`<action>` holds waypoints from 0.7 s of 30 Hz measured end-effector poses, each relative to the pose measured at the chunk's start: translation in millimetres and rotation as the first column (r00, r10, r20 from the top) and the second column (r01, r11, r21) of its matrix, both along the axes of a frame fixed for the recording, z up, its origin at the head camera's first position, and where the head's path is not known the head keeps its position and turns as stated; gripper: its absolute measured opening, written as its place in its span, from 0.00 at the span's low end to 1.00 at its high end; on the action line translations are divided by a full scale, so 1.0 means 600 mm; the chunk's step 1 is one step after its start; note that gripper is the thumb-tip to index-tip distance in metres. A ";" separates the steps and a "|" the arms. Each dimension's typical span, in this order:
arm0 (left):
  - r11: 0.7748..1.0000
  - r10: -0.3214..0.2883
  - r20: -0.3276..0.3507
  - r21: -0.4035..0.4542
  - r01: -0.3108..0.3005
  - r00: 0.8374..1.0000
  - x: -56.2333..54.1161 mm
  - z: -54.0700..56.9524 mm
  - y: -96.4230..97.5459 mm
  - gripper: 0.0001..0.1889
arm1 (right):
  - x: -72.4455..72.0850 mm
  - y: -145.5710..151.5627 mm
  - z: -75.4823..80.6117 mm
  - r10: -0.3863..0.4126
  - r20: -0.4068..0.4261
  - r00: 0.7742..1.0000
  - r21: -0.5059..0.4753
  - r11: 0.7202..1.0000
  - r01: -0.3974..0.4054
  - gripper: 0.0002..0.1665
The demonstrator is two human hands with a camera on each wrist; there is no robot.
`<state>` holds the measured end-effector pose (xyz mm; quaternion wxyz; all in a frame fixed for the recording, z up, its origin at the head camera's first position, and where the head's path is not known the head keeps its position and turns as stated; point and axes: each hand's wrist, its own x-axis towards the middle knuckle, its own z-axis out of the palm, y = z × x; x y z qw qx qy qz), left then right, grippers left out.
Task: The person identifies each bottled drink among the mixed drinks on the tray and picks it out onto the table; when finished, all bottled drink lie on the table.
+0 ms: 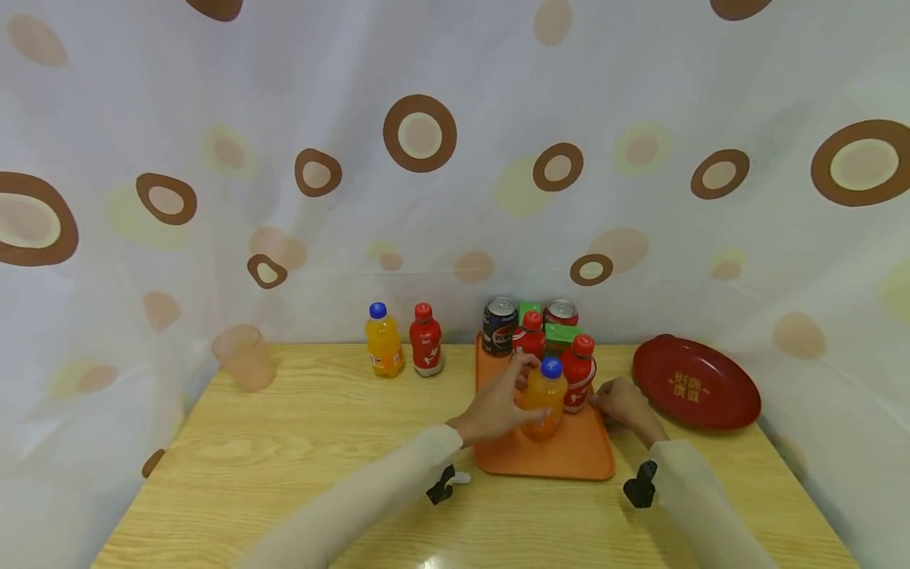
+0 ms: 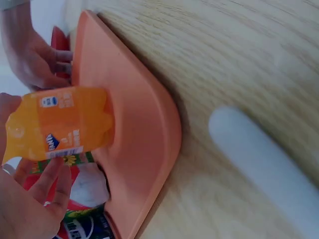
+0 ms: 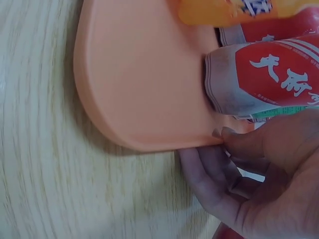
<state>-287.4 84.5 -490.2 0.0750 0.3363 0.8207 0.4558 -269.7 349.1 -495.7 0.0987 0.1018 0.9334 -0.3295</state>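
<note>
My left hand (image 1: 501,399) is around an orange soda bottle (image 1: 546,399) with a blue cap, thumb on one side and fingers on the other. In the left wrist view the bottle (image 2: 75,122) stands upright on the orange tray (image 2: 142,114). At the tray's right rim, my right hand (image 1: 626,405) pinches the edge, its thumb above and fingers below in the right wrist view. Close by the right hand is a red-labelled bottle (image 3: 264,74). Behind it on the tray are another red bottle (image 1: 528,338), a dark can (image 1: 500,325), a red can (image 1: 562,312) and green boxes (image 1: 563,333).
Left of the tray stand an orange soda bottle (image 1: 385,344) and a red bottle (image 1: 426,340). A translucent cup (image 1: 244,357) is at the table's far left. A red oval plate (image 1: 711,399) lies to the right, by the patterned curtain (image 1: 455,197).
</note>
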 end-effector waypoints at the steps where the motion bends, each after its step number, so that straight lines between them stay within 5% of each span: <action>1: 1.000 -0.018 0.009 0.007 0.017 1.000 0.000 0.002 -0.002 0.40 | -0.002 0.001 0.000 -0.003 0.001 1.000 0.008 1.000 0.003 0.15; 9: 0.990 -0.118 0.113 0.084 0.109 0.987 -0.003 0.006 -0.011 0.40 | -0.006 0.009 -0.007 -0.040 0.050 0.998 -0.091 0.995 0.044 0.15; 13: 0.985 -0.155 0.107 0.092 0.146 0.982 0.000 0.009 -0.019 0.40 | -0.005 0.010 -0.006 -0.041 0.050 0.998 -0.114 0.992 0.046 0.15; 21: 0.985 -0.174 0.146 0.049 0.168 0.974 0.030 0.011 -0.051 0.44 | 0.001 0.005 0.000 -0.032 0.038 0.999 -0.091 0.995 0.036 0.16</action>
